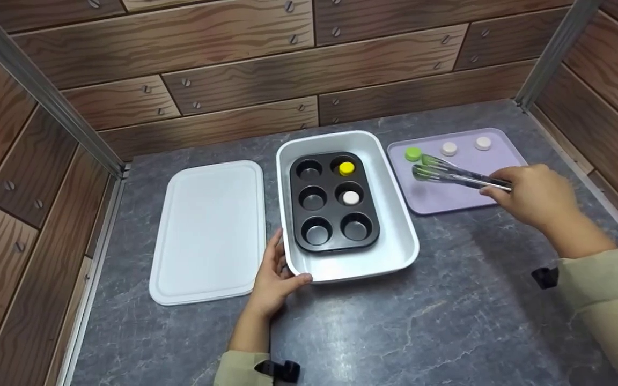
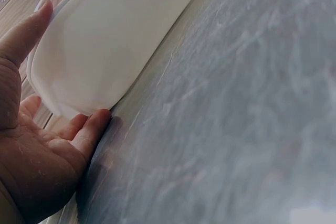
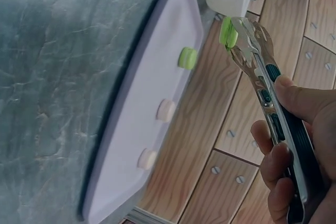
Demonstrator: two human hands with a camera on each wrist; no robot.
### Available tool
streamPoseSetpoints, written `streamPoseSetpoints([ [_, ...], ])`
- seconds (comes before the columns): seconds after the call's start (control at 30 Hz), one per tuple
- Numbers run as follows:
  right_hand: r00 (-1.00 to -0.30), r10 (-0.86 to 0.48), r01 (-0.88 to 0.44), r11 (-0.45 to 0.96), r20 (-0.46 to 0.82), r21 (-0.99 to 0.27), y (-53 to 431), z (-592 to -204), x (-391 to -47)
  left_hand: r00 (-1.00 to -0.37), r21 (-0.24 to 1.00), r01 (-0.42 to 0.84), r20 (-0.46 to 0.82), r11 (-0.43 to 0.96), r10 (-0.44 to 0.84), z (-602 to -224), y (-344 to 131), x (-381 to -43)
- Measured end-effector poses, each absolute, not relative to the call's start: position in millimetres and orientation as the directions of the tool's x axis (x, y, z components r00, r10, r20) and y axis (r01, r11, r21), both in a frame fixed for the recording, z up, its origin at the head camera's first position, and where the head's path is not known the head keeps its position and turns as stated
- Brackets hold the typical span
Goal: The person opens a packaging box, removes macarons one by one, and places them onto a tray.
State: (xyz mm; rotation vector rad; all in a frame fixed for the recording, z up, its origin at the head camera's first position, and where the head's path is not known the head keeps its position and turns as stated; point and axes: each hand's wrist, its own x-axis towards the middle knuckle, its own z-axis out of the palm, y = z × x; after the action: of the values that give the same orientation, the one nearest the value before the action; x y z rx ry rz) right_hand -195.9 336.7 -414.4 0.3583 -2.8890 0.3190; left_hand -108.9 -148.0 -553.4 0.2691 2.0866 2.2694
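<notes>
My right hand [image 1: 537, 195] grips metal tongs [image 1: 470, 178] with dark handles over the lilac tray [image 1: 448, 201]. A green macaron [image 3: 228, 32] is held between the tong tips, raised off the tray. On the tray lie another green macaron [image 1: 412, 154] and two whitish ones, a nearer one [image 1: 449, 148] and one farther right [image 1: 483, 143]. My left hand [image 1: 272, 281] rests against the near-left corner of a white deep container [image 1: 408, 249], thumb at the rim and fingers along the outer wall. Inside it sits a black muffin pan [image 1: 336, 214].
In the pan's right column, a yellow macaron [image 1: 346, 169] lies in the far cup and a white macaron [image 1: 351, 198] in the middle cup. A flat white lid [image 1: 212, 230] lies left of the container. Wood-patterned walls [image 1: 244, 75] border the grey marbled table [image 1: 373, 332].
</notes>
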Motion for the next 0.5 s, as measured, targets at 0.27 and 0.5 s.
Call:
streamPoseSetpoints([
  [0.27, -0.964, -0.199, -0.232, 0.954, 0.176, -0.192, 342, -431, -199, -0.984, 0.992, 0.079, 0.093, -0.094, 0.154, -552, -148, -109],
  [0.5, -0.976, -0.168, -0.196, 0.956, 0.143, -0.218, 345, -435, -199, -0.985, 0.992, 0.072, 0.087, -0.104, 0.149, -553, -148, -109],
])
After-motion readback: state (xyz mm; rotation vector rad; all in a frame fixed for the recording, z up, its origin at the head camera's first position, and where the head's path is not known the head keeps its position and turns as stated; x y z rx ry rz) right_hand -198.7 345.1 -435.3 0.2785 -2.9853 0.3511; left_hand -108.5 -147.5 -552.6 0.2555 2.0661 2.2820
